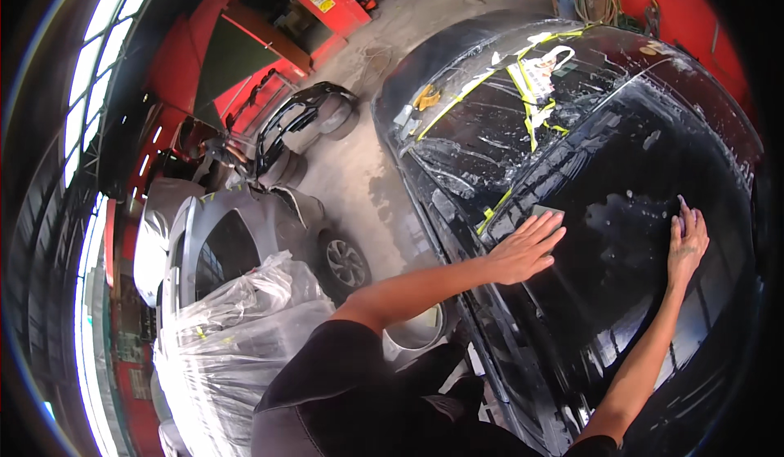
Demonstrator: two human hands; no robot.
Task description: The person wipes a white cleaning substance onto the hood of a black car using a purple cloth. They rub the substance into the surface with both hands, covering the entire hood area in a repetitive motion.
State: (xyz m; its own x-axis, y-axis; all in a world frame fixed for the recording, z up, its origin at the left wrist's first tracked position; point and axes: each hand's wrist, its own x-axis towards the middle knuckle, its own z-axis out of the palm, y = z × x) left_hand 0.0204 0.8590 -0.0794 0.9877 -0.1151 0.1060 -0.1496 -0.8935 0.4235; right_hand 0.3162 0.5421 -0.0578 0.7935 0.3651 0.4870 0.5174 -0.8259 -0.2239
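Note:
My left hand (527,249) lies flat on the wet roof of a black car (621,236), pressing a small grey sanding pad (545,211) under its fingertips. Over to the right, my right hand (686,240) rests palm down on the same roof, fingers apart and pointing away from me, holding nothing. The car's windscreen (490,130) is covered with clear plastic sheet held by yellow masking tape (523,89). Water streaks and foam cover the roof around both hands.
A grey car (237,245) stands at the left, its rear wrapped in clear plastic sheeting (237,334). A detached dark bumper (306,118) lies on the concrete floor (367,179). Red walls and a red cabinet (314,8) stand at the back.

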